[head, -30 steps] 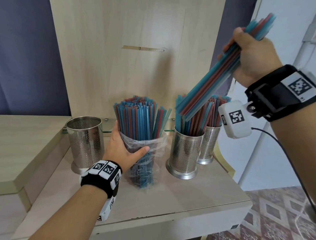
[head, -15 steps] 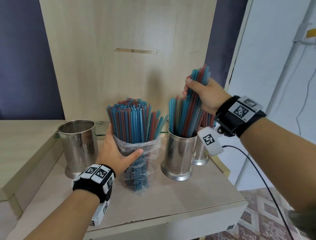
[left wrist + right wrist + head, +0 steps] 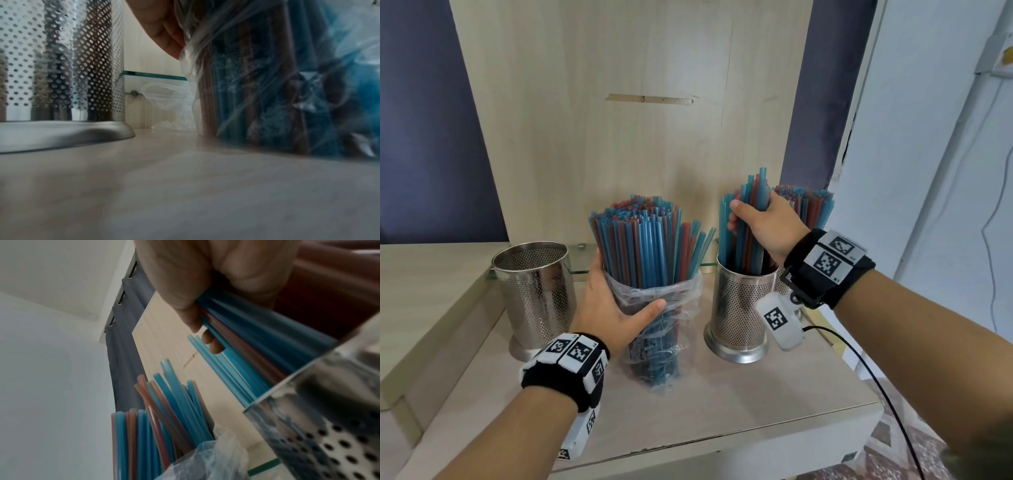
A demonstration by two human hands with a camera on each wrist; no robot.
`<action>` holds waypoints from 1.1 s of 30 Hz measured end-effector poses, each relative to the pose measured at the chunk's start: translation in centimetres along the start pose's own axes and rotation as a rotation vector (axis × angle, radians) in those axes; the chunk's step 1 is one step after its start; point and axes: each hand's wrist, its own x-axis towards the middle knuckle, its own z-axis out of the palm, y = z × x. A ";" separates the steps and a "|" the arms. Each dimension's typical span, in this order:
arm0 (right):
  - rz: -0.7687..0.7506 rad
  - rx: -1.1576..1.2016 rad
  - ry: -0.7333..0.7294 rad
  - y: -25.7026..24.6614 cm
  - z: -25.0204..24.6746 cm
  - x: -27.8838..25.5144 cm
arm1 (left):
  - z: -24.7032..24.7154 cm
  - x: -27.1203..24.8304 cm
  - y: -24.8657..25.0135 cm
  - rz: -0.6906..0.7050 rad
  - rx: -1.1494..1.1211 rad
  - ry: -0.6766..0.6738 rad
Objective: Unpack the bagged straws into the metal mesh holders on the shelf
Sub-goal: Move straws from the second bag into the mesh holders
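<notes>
A clear plastic bag [image 3: 664,301] [image 3: 267,81] of blue and red straws [image 3: 643,240] [image 3: 156,418] stands upright on the wooden shelf [image 3: 722,411]. My left hand [image 3: 613,308] grips the bag around its middle. My right hand [image 3: 760,226] [image 3: 205,280] grips a bundle of straws [image 3: 751,222] [image 3: 246,337] whose lower ends sit inside the middle mesh holder [image 3: 739,308] [image 3: 329,434]. Behind that holder stands another mesh holder, mostly hidden, full of straws [image 3: 804,209]. An empty mesh holder [image 3: 534,294] [image 3: 61,65] stands left of the bag.
A raised wooden ledge [image 3: 421,291] runs along the left. A wooden back panel [image 3: 626,120] rises behind the holders, with a glass strip [image 3: 154,75] at its foot. A black cable [image 3: 866,370] hangs off my right wrist past the shelf's right edge.
My right hand has come down from high on the right, bringing its straw bundle upright and down into the middle holder. My left hand still holds the bag.
</notes>
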 end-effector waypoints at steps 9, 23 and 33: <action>0.086 -0.075 0.031 0.0 0.9 -0.3 | -0.1 -0.2 0.3 -0.003 0.016 -0.006; 0.020 -0.203 0.185 -0.2 1.2 -0.9 | -0.2 -0.2 0.3 0.001 0.026 -0.030; -0.550 -1.049 0.258 -0.1 -0.2 -0.9 | -0.1 -0.2 0.3 -0.007 0.041 -0.029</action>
